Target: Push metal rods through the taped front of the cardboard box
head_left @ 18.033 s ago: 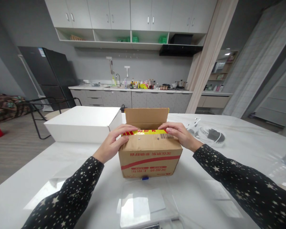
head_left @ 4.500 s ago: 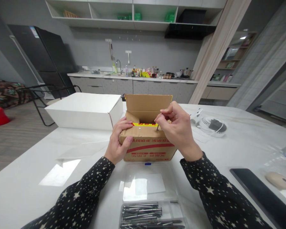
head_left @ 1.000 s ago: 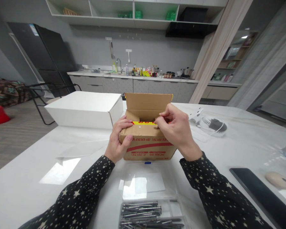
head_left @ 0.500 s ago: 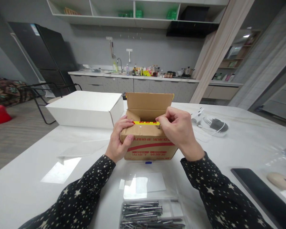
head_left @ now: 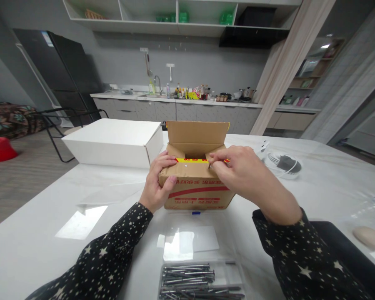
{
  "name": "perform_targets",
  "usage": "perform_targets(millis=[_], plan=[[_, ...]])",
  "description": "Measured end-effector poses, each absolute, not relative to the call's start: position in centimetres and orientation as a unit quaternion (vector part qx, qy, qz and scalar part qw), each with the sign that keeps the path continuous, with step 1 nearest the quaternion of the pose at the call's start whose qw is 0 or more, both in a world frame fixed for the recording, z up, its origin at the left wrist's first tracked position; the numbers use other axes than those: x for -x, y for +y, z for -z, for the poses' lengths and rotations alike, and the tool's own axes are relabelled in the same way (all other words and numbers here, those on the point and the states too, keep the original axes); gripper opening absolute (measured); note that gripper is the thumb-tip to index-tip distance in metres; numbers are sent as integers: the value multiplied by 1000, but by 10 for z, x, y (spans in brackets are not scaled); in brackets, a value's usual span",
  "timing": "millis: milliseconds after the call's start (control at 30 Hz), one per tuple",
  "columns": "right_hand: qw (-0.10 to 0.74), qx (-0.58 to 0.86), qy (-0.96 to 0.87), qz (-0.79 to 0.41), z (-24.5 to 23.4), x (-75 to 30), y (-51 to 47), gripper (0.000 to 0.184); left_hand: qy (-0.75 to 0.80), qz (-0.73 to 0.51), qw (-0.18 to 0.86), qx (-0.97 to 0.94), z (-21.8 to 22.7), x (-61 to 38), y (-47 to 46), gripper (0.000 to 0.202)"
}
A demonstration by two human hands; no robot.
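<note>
A brown cardboard box [head_left: 200,198] with red print stands on the table, its far flap raised and its near flap, edged with yellow tape, lying over the front. My left hand [head_left: 158,182] grips the box's left front corner, thumb on the front face and fingers on top. At the right end of the near flap, my right hand [head_left: 239,171] pinches a nail [head_left: 209,166] upright against the cardboard; how deep it sits I cannot tell. A small shiny round spot [head_left: 185,166], perhaps a nail head, shows on the flap. Below lies a clear plastic case [head_left: 231,273] of loose nails [head_left: 187,277], lid open.
A long white box [head_left: 112,141] stands behind on the left. To the right are a white fan-like device [head_left: 283,164] with a cable, a dark flat object [head_left: 337,246] under my right sleeve, and a beige computer mouse [head_left: 370,237]. The white table [head_left: 96,254] reflects light.
My right wrist and forearm have swung outward to the right, the fingers still at the nail. My left hand keeps its hold on the box.
</note>
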State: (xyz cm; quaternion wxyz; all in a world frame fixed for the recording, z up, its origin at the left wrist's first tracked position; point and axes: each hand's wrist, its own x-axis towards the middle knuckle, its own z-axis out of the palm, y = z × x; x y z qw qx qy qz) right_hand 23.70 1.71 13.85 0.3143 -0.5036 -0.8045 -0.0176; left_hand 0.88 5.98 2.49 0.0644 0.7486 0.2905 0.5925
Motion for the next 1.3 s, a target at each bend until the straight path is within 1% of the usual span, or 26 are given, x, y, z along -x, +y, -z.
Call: perform_targets(millis=[167, 300, 467, 533, 633, 733, 800, 867, 933, 1000, 1133, 1200, 1233, 1300], plan=[[260, 503, -824, 17, -133, -239, 20, 29, 289, -594, 66, -748, -25, -9, 60, 29], [255, 502, -827, 9, -130, -240, 22, 31, 288, -593, 58, -749, -25, -10, 59, 29], [249, 495, -832, 4, -133, -242, 20, 29, 295, -591, 59, -748, -25, -9, 60, 29], [261, 494, -829, -8, -135, -244, 20, 29, 297, -591, 59, -748, -25, -9, 60, 30], [303, 492, -816, -23, -139, -251, 20, 29, 296, -592, 62, -747, -25, -9, 60, 29], [348, 494, -797, -16, -145, -258, 16, 22, 297, -593, 66, -745, -26, -10, 59, 30], [356, 488, -797, -17, -150, -259, 9, 17, 299, -592, 64, -745, -26, -10, 58, 30], [341, 475, -811, -34, -154, -255, -1, 15, 298, -592, 62, -746, -26, -10, 58, 31], [306, 454, -835, -59, -156, -247, -15, 15, 291, -594, 61, -747, -26, -10, 59, 30], [240, 436, -863, -81, -156, -235, -30, 18, 285, -596, 60, -748, -26, -10, 60, 30], [54, 403, -909, -94, -151, -209, -56, 24, 283, -595, 62, -749, -25, -9, 61, 31], [-35, 376, -920, -108, -146, -196, -65, 21, 284, -596, 65, -748, -25, -10, 61, 30], [-63, 364, -922, -112, -143, -190, -67, 18, 284, -597, 65, -748, -25, -10, 60, 30], [-89, 350, -925, -115, -136, -179, -71, 15, 283, -599, 63, -746, -25, -11, 59, 29]])
